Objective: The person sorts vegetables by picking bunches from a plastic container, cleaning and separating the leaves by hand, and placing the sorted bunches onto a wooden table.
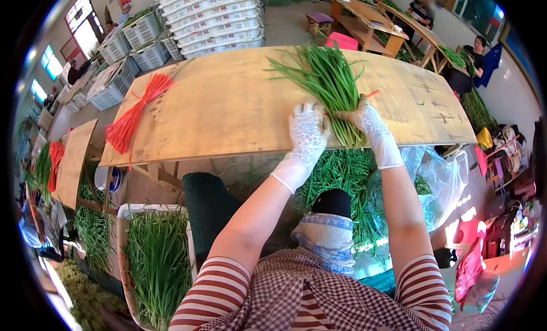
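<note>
White-patterned right hand [370,125] grips green leafy bundle [330,74]; left hand [308,129] alongside, hold unclear; red tie [373,93] mostly hidden; red plastic strands [137,115] leftward on wooden table [228,103]

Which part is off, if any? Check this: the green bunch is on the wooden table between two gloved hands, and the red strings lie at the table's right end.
The red strings lie at the table's left end, as the head view shows. The green bunch is indeed on it, between the gloved left hand and right hand.
</note>
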The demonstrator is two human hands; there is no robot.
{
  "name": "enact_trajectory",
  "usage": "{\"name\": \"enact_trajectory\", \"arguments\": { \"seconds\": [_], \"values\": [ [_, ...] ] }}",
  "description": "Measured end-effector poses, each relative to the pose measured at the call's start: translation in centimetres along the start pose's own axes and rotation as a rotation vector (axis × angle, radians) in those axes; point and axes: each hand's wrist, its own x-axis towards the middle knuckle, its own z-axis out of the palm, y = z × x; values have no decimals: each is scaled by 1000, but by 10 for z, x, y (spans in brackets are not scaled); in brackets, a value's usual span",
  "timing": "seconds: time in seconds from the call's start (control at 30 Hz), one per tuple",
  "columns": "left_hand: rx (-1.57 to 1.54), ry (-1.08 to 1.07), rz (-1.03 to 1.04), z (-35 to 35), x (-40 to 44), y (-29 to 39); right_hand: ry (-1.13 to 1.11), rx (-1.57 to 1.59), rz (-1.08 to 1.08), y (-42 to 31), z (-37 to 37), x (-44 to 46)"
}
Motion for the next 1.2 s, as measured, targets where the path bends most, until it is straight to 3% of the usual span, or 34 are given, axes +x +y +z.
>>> {"name": "enact_trajectory", "arguments": {
  "seconds": [0.03,0.07,0.17,0.3,0.5,0.73,0.8,0.83,0.87,0.9,0.97,1.07,1.17,1.2],
  "values": [
    [80,108,12,-1,1,-6,57,-16,-9,-5,1,-8],
    [112,-21,-35,-1,1,-9,56,-164,-27,-11,-1,-14],
    [132,-138,-6,10,3,-15,97,-333,-19,-25,6,-22],
    [270,-187,36,12,8,-15,-37,-282,44,-28,8,-8],
    [287,-229,83,11,14,-24,-12,-143,-67,-21,1,-13],
    [199,-118,106,36,12,-33,-101,296,-214,0,16,-19],
    [241,-218,82,22,7,-30,-196,316,-106,-26,4,-37],
    [226,-93,79,24,-3,-34,-139,336,-116,-11,11,-34],
    [169,-19,115,-9,-21,-40,-96,32,27,-12,1,-32],
    [107,54,165,-40,-38,-38,-35,-9,-216,25,4,-15],
    [-43,140,142,-81,-85,-62,395,-320,-317,21,8,-35],
    [23,202,-160,-168,-186,-115,468,-85,-388,-55,29,-100],
    [183,314,-564,-225,-315,-170,115,359,-589,-74,117,-119],
    [357,259,-594,-242,-364,-185,-42,374,-531,-83,154,-131]
  ]
}}
